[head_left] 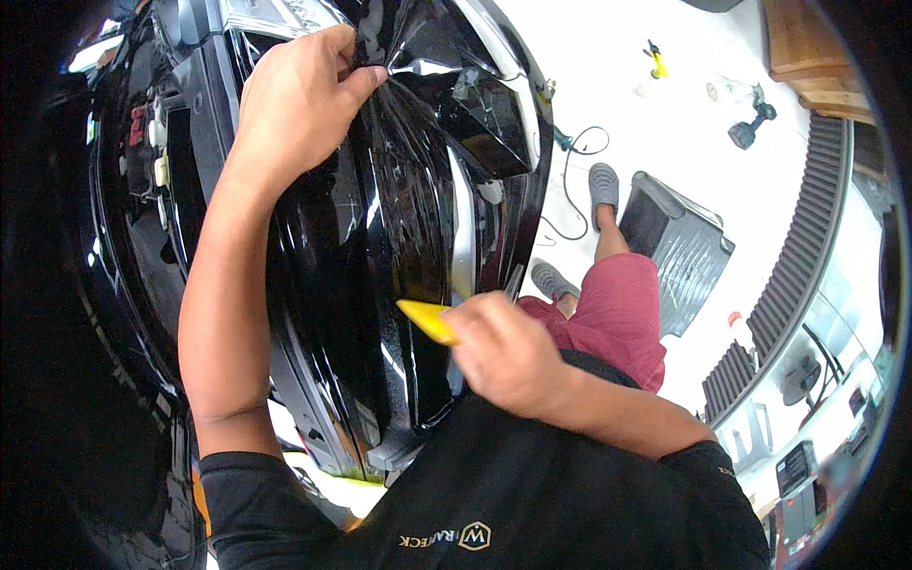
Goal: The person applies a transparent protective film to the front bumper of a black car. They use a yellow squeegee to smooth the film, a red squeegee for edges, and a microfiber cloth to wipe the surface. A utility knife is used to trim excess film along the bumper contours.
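Observation:
Up at the top, my left hand (299, 104) is closed in a pinch on the edge of a glossy film (388, 119), and creases fan out from its fingers. The film lies over the dark, shiny front end of a car (323, 228); how far it reaches is hard to make out among the reflections. Lower down and to the right, my right hand (503, 350) grips a yellow squeegee (426, 320). The squeegee's pointed end is at the ribbed black surface; I cannot tell whether it touches. My right hand is slightly blurred.
At the left is the car's uncovered engine bay (152, 171). My legs in red shorts (617, 304) stand beside the bumper on a white floor. On it lie a cable (567, 190), a black panel (679, 252), a power tool (750, 123) and a yellow-and-black bottle (657, 62).

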`<action>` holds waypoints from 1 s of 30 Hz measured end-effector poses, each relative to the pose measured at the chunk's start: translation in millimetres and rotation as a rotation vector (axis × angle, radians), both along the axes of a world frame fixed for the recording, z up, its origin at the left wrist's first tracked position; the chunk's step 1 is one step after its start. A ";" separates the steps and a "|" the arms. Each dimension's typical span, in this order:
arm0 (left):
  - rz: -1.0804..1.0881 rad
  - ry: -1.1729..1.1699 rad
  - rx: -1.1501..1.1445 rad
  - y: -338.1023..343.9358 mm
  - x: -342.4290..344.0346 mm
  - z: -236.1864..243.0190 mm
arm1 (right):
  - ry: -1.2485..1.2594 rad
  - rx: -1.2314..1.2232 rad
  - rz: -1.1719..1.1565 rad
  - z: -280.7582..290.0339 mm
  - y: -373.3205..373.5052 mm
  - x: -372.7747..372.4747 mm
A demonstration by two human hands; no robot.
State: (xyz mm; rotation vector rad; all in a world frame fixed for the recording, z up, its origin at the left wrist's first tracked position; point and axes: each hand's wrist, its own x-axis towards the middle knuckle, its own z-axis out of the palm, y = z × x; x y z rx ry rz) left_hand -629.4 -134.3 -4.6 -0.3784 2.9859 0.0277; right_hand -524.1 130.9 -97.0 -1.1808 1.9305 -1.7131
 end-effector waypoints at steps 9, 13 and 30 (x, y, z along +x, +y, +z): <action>0.008 0.025 0.033 -2.8 -0.2 -1.7 | 0.166 0.177 -0.107 24.5 -43.9 -8.7; -0.073 0.067 -0.006 -4.2 1.1 -3.4 | 0.010 0.248 -0.219 27.6 -67.2 -33.8; -0.092 -0.017 -0.079 0.5 4.3 -0.7 | -0.471 0.175 -0.274 -6.5 -64.1 -82.1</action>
